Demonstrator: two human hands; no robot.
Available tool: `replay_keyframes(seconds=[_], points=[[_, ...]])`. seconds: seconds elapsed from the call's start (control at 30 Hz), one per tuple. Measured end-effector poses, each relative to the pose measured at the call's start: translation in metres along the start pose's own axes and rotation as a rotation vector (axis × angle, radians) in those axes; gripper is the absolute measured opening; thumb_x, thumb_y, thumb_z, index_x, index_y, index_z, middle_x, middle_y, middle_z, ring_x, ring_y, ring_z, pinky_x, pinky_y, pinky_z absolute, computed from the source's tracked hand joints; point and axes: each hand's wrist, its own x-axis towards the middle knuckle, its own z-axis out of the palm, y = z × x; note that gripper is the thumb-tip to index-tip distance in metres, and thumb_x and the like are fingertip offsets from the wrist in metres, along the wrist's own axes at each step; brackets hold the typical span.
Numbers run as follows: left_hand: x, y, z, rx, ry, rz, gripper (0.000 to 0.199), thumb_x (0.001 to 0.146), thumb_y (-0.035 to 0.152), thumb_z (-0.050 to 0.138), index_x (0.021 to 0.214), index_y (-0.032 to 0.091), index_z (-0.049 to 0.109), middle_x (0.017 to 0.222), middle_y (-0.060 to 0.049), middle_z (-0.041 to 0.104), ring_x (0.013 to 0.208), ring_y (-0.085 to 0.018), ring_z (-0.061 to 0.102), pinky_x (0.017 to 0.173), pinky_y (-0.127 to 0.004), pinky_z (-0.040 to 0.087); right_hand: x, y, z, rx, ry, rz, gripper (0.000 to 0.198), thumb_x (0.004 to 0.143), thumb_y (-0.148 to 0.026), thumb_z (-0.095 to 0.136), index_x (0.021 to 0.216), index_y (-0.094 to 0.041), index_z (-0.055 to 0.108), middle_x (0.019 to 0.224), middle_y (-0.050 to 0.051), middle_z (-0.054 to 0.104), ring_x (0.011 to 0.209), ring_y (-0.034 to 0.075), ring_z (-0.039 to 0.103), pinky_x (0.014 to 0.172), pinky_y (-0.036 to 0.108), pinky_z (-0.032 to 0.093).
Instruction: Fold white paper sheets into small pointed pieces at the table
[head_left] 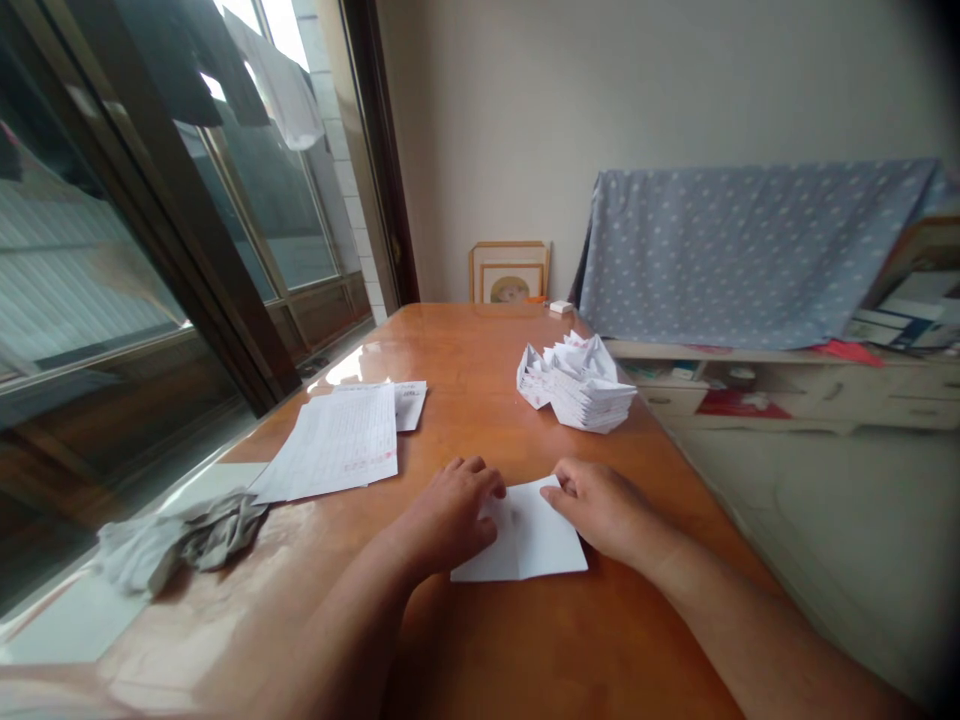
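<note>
A white sheet of paper (536, 535) with a crease down its middle lies on the wooden table in front of me. My left hand (461, 510) rests over the sheet's left part, fingers apart and slightly bent, with the thumb on the paper. At the upper right corner, my right hand (592, 505) pinches the paper's edge between thumb and curled fingers. Beyond my right hand stands a stack of folded paper pieces (585, 390), white with pointed corners. To the left lies a pile of printed sheets (337, 440).
Grey crumpled cloths (187, 540) lie at the left edge of the table (465, 350). A small white box (560, 307) sits at the far end, near framed pictures (510, 275) against the wall. Right of the table is a low cabinet (832, 390) beneath a dotted blue cloth (735, 255).
</note>
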Motion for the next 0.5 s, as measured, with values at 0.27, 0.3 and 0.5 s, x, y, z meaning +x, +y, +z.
replay_keyframes(seconds=[0.27,0.3,0.5], points=[[0.008,0.004,0.013,-0.048,0.017,0.008,0.024,0.086,0.034,0.061,0.106,0.022,0.067,0.105,-0.007,0.059,0.09,-0.022,0.061,0.076,-0.031,0.049,-0.006,-0.005,-0.006,-0.014,0.039,-0.024,0.017,0.089,-0.037,0.06,0.081,-0.022,0.058,0.07,0.0,0.062,0.064,0.015,0.054,0.057,0.027,0.026],[0.008,0.004,0.014,-0.047,0.017,0.004,0.024,0.085,0.034,0.062,0.106,0.023,0.067,0.105,-0.007,0.059,0.09,-0.021,0.061,0.076,-0.031,0.049,-0.008,-0.008,-0.008,-0.016,0.062,-0.046,0.013,0.089,-0.035,0.059,0.085,-0.022,0.06,0.074,0.0,0.064,0.067,0.016,0.056,0.059,0.027,0.028],[0.009,-0.001,0.019,-0.064,0.031,-0.001,0.031,0.083,0.035,0.066,0.112,0.025,0.067,0.107,-0.007,0.058,0.095,-0.023,0.061,0.082,-0.033,0.05,-0.017,-0.019,-0.014,-0.016,0.114,-0.171,0.012,0.088,-0.022,0.058,0.093,-0.023,0.069,0.092,0.003,0.069,0.082,0.018,0.061,0.071,0.027,0.038]])
